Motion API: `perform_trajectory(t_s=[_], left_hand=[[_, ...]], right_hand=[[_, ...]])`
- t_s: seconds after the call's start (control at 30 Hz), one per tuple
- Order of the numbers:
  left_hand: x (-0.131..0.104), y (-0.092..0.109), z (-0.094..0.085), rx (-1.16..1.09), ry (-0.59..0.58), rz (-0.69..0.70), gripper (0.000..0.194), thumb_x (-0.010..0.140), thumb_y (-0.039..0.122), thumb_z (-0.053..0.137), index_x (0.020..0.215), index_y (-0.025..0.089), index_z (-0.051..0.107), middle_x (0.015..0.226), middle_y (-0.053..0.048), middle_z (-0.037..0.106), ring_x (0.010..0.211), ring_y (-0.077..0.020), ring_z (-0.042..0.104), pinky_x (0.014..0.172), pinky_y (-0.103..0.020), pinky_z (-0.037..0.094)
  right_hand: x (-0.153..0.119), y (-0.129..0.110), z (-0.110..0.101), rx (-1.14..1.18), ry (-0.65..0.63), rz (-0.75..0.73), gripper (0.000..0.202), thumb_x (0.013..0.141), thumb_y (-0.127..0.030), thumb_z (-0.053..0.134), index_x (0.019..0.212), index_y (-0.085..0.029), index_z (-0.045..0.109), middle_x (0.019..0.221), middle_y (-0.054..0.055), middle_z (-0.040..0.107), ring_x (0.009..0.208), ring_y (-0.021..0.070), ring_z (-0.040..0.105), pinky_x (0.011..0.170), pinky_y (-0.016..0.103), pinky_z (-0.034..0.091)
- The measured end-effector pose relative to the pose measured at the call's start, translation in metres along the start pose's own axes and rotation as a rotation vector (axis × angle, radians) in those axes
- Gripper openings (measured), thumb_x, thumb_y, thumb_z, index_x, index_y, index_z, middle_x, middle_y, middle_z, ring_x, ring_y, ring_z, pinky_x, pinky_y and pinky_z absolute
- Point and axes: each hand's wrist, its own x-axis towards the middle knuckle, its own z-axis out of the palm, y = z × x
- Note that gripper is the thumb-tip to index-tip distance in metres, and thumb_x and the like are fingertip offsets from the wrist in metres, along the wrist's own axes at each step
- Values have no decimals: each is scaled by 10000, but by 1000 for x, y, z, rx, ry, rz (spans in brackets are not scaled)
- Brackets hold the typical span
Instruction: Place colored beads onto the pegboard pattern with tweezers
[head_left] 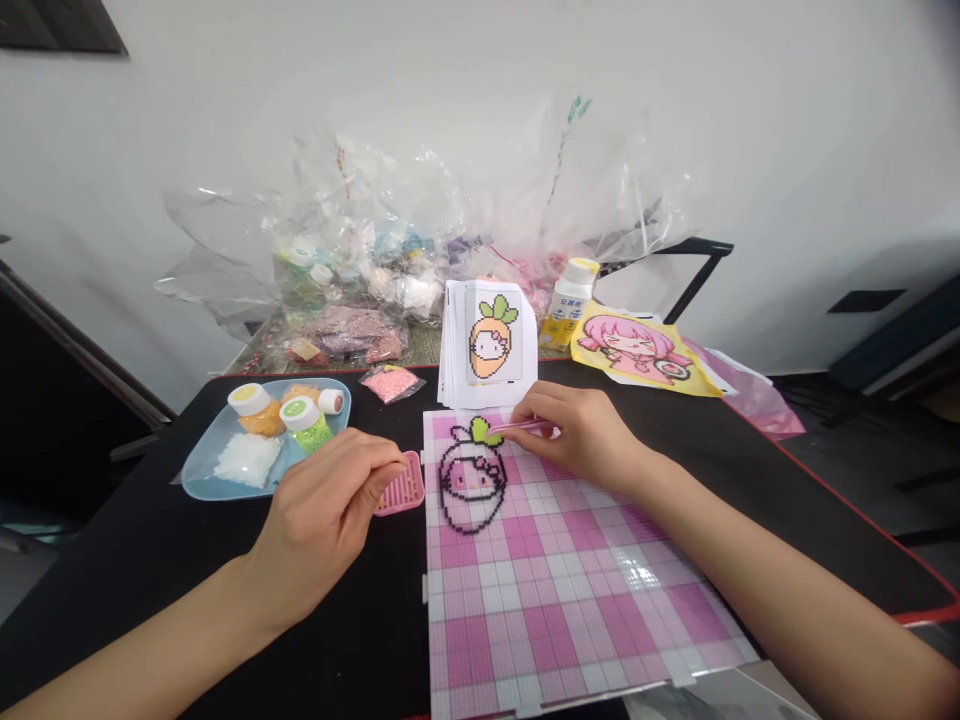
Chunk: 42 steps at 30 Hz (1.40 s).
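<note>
My right hand pinches pink tweezers, whose tips reach the green leaf beads at the top of a bead design. That design, a black bead outline of a carrot with a cat face, stands on a pink and white checked pegboard. To the left, my left hand is closed, thumb against the fingers, and covers part of a small pink ridged tray with some beads in its grooves. Whether those fingers grip anything is hidden.
A blue plate carries bead jars and a white bead packet. Behind the pegboard a printed carrot pattern leans upright. A white bottle, a yellow character sheet, a pink bead packet and clear plastic bags lie further back.
</note>
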Motion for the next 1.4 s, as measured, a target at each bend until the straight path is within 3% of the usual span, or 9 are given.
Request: perform_trajectory(t_s=[1.4], left_hand=[[-1, -1, 1, -4, -9, 7, 114, 941, 97, 509, 917, 169, 593, 772, -42, 662, 680, -160, 629, 622, -294, 500]], right_hand=[[1, 1, -2, -22, 30, -16, 269, 902, -361, 603, 715, -169, 625, 717, 20, 645, 543, 82, 510, 491, 224, 335]])
